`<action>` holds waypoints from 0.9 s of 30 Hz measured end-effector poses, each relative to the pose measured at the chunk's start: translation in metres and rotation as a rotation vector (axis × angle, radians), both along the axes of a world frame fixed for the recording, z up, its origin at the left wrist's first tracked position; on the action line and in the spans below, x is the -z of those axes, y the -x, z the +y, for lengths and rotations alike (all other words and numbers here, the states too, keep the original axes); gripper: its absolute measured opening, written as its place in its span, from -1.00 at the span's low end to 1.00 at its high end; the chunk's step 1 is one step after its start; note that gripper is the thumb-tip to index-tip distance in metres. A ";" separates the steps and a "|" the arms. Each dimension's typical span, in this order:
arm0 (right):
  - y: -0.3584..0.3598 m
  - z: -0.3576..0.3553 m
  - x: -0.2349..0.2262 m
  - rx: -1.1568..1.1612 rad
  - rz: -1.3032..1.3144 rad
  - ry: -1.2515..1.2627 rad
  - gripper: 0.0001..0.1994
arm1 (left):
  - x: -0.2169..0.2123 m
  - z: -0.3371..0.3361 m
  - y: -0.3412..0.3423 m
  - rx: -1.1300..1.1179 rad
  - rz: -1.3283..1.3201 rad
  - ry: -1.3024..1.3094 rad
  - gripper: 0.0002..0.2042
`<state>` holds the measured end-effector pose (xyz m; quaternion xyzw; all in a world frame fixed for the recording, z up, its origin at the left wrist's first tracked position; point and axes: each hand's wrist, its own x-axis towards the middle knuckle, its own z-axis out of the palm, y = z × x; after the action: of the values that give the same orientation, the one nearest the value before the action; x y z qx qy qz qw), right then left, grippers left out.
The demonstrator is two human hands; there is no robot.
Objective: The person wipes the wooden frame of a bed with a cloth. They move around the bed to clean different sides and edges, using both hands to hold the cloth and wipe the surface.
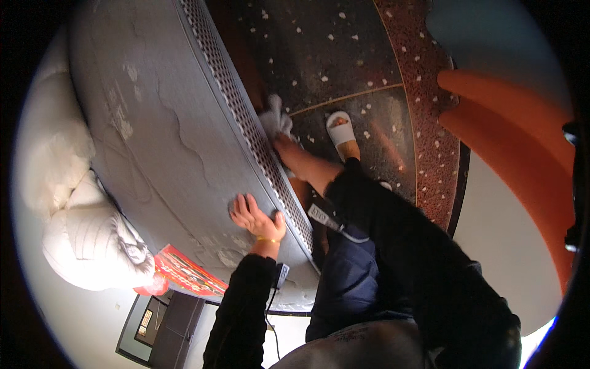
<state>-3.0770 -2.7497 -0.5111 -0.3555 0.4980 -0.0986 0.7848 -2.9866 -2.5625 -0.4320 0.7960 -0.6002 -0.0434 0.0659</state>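
Fingers of the left hand (pixel 255 216) spread wide, palm pressed flat on the grey mattress (pixel 178 129) top near its perforated edge. Right hand (pixel 287 147) reaches forward with the arm extended, fingers closed on a white cloth (pixel 275 118) held against the mattress side, above the speckled floor (pixel 344 55).

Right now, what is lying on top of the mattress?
The left hand lies flat on the bare grey mattress. White pillows cover its far part, so what is under them cannot be seen.
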 end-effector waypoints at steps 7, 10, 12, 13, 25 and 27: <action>0.017 0.039 -0.014 0.113 0.095 -0.577 -0.57 | -0.022 -0.221 -0.128 0.102 0.092 -0.007 -0.26; 0.005 0.031 0.003 0.157 0.103 -0.669 -0.57 | -0.005 -0.397 -0.221 -0.255 -0.054 0.008 -0.30; -0.011 0.009 0.021 0.145 0.125 -0.629 -0.56 | 0.021 -0.444 -0.232 -0.182 -0.211 0.136 -0.32; -0.020 -0.006 0.030 0.133 0.133 -0.595 -0.56 | 0.024 -0.449 -0.238 -0.228 -0.162 0.126 -0.32; -0.171 -0.368 0.119 -0.168 0.137 0.154 -0.51 | 0.009 -0.450 -0.208 -0.053 -0.073 0.170 -0.35; -0.171 -0.354 0.140 -0.414 0.190 0.546 -0.55 | 0.010 -0.445 -0.211 -0.053 -0.071 0.162 -0.34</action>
<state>-2.9057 -3.1041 -0.6509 -0.6530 0.4414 -0.0333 0.6145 -2.7757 -3.0076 -0.4425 0.8046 -0.5825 0.0355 0.1096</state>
